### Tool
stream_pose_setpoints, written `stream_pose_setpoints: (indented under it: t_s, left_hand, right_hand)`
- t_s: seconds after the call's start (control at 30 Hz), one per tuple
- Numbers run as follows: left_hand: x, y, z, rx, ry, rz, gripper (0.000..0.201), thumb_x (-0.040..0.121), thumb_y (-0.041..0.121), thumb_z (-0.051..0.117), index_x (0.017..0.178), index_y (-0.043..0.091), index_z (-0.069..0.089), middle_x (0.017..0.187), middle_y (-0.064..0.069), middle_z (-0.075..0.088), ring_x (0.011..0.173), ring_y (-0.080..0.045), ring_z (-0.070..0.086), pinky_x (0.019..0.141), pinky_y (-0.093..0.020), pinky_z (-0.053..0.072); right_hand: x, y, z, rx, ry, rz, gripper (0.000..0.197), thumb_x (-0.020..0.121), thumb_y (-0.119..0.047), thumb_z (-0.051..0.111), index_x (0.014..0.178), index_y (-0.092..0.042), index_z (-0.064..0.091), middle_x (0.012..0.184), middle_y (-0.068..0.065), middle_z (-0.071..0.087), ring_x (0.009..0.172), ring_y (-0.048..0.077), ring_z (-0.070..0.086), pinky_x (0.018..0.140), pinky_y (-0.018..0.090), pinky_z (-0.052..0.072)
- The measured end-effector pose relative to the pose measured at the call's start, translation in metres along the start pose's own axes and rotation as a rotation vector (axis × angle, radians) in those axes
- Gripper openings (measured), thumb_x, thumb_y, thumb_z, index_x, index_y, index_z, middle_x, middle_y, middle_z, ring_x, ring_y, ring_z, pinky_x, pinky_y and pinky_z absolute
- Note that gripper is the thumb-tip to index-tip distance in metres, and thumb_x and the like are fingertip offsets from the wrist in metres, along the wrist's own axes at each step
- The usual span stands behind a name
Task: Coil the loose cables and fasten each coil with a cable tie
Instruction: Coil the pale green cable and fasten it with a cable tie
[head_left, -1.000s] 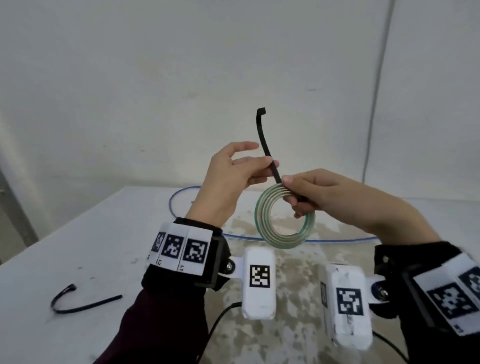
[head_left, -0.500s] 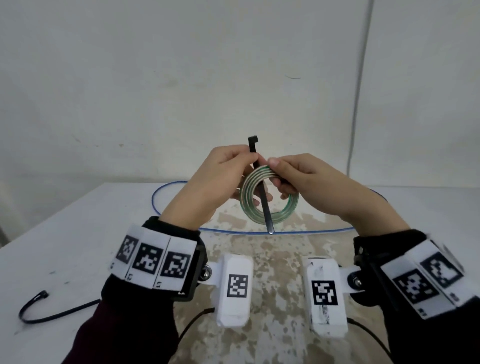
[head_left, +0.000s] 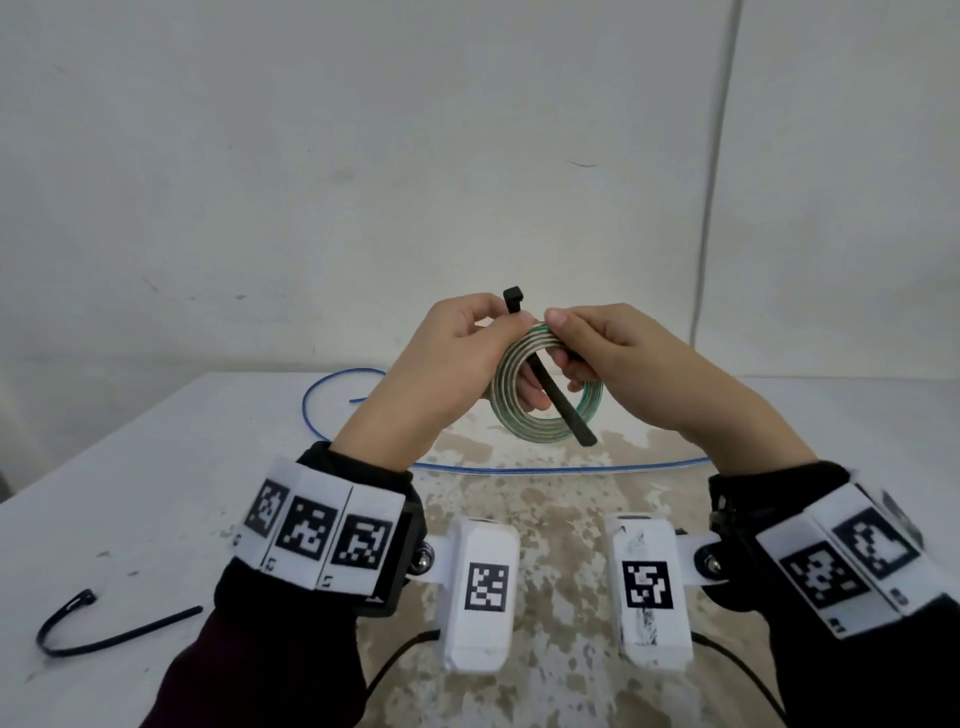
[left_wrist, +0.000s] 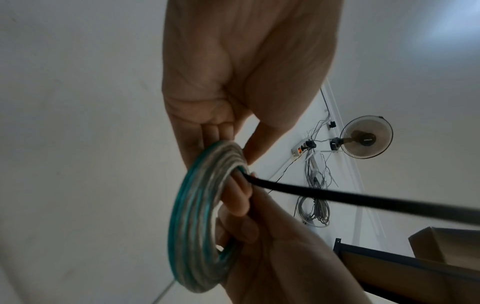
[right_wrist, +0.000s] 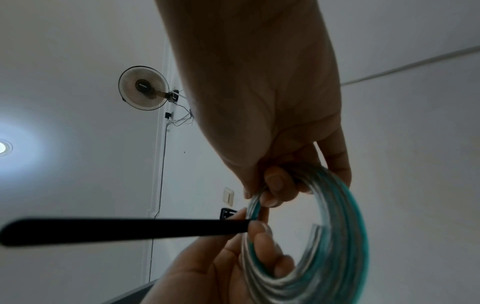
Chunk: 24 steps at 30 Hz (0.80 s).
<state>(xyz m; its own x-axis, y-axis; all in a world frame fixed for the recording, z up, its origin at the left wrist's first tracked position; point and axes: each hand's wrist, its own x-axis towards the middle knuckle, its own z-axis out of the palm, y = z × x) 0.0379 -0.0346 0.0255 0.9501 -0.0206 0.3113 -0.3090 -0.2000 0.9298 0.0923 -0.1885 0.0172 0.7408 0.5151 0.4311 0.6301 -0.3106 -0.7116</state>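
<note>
A coil of green-and-clear cable (head_left: 524, 434) is held upright above the table between both hands. My left hand (head_left: 506, 332) pinches a black cable tie (head_left: 563, 410) just below its square head (head_left: 513, 300), against the top of the coil. The strap runs through the coil's opening, its tail pointing down and right. My right hand (head_left: 561, 332) grips the coil's upper right, thumb on top. In the left wrist view the coil (left_wrist: 197, 216) and strap (left_wrist: 363, 197) show; the right wrist view shows the coil (right_wrist: 337, 236), strap (right_wrist: 116, 228) and curled fingers (right_wrist: 275, 185).
A loose blue cable (head_left: 519, 470) lies in a long curve across the white table (head_left: 156, 493) under the hands. A second black cable tie (head_left: 104, 631) lies bent near the table's front left. A white wall stands behind the table.
The tie stood high above the coil; it has since slid down through the opening, so only its head shows above my left fingers. Both hands have closed in on the coil's top.
</note>
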Motion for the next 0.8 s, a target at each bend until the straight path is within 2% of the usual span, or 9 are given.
stream_pose_setpoints:
  t_s: [0.07, 0.2, 0.33, 0.43, 0.47, 0.53, 0.6, 0.67, 0.8]
  left_hand:
    - [0.001, -0.002, 0.001, -0.031, -0.007, -0.004, 0.023, 0.098, 0.015, 0.05, 0.084, -0.003, 0.056, 0.06, -0.013, 0.066, 0.05, -0.021, 0.065, 0.053, -0.026, 0.055]
    - [0.003, -0.008, -0.001, 0.012, 0.005, 0.051, 0.033, 0.095, 0.018, 0.055, 0.099, -0.015, 0.056, 0.079, -0.021, 0.069, 0.06, -0.023, 0.062, 0.07, -0.036, 0.054]
    - [0.003, -0.009, 0.001, 0.005, 0.016, 0.067, 0.028, 0.097, 0.015, 0.051, 0.097, -0.013, 0.054, 0.073, -0.023, 0.056, 0.04, -0.011, 0.038, 0.053, -0.026, 0.041]
    - [0.003, -0.009, 0.003, -0.011, 0.103, 0.096, 0.017, 0.097, 0.014, 0.051, 0.087, 0.0, 0.053, 0.073, -0.023, 0.049, 0.038, -0.009, 0.029, 0.045, -0.021, 0.033]
    - [0.003, -0.009, 0.002, -0.019, 0.131, 0.103, 0.017, 0.097, 0.014, 0.052, 0.086, 0.001, 0.054, 0.071, -0.022, 0.049, 0.038, -0.009, 0.029, 0.045, -0.02, 0.032]
    - [0.003, -0.009, -0.001, -0.038, 0.163, 0.12, 0.017, 0.097, 0.015, 0.052, 0.085, 0.005, 0.059, 0.062, -0.016, 0.054, 0.038, -0.009, 0.031, 0.045, -0.02, 0.033]
    - [0.003, -0.009, -0.004, -0.05, 0.171, 0.13, 0.019, 0.097, 0.017, 0.052, 0.083, 0.01, 0.062, 0.055, -0.002, 0.058, 0.039, -0.009, 0.033, 0.046, -0.019, 0.033]
    - [0.003, -0.009, -0.004, -0.05, 0.174, 0.137, 0.02, 0.097, 0.019, 0.052, 0.083, 0.014, 0.065, 0.054, 0.002, 0.057, 0.042, -0.011, 0.035, 0.047, -0.019, 0.034]
    - [0.003, -0.01, -0.002, -0.073, 0.16, 0.13, 0.017, 0.097, 0.011, 0.051, 0.088, 0.013, 0.066, 0.05, 0.006, 0.054, 0.042, -0.01, 0.031, 0.045, -0.019, 0.033]
  right_hand:
    - [0.0, 0.0, -0.001, -0.022, 0.007, -0.004, 0.043, 0.102, -0.031, 0.037, 0.064, -0.017, 0.05, 0.048, -0.012, 0.041, 0.051, 0.007, 0.038, 0.063, 0.029, 0.039]
    - [-0.002, -0.003, -0.001, -0.096, -0.013, -0.016, 0.044, 0.102, -0.03, 0.037, 0.064, -0.017, 0.054, 0.048, -0.011, 0.046, 0.055, 0.009, 0.042, 0.062, 0.028, 0.036]
    - [-0.005, -0.008, 0.003, -0.061, -0.017, -0.006, 0.046, 0.104, -0.027, 0.034, 0.064, -0.022, 0.057, 0.054, -0.008, 0.051, 0.056, 0.013, 0.043, 0.061, 0.029, 0.036]
    - [-0.006, -0.01, 0.002, 0.009, -0.02, 0.043, 0.028, 0.103, -0.026, 0.036, 0.096, -0.015, 0.061, 0.079, 0.004, 0.064, 0.075, 0.024, 0.057, 0.078, 0.044, 0.048]
    - [-0.008, -0.009, 0.0, 0.0, -0.023, 0.035, 0.019, 0.1, -0.026, 0.043, 0.109, -0.019, 0.058, 0.09, 0.003, 0.065, 0.087, 0.023, 0.06, 0.086, 0.045, 0.048]
    - [-0.011, -0.012, -0.008, -0.113, -0.04, -0.056, 0.03, 0.09, -0.027, 0.062, 0.118, -0.033, 0.055, 0.106, -0.001, 0.059, 0.104, 0.014, 0.055, 0.093, 0.038, 0.048]
    - [-0.015, -0.021, -0.014, -0.19, -0.046, -0.149, 0.038, 0.078, -0.03, 0.075, 0.111, -0.041, 0.061, 0.108, -0.004, 0.054, 0.107, 0.008, 0.049, 0.092, 0.025, 0.043]
    - [-0.018, -0.029, -0.014, -0.179, -0.02, -0.197, 0.03, 0.07, -0.042, 0.077, 0.099, -0.045, 0.067, 0.104, -0.006, 0.052, 0.106, 0.007, 0.047, 0.089, 0.018, 0.037]
    - [-0.018, -0.033, -0.007, -0.174, 0.062, -0.249, 0.011, 0.079, -0.048, 0.066, 0.081, -0.038, 0.069, 0.096, -0.007, 0.053, 0.1, 0.008, 0.047, 0.086, 0.012, 0.033]
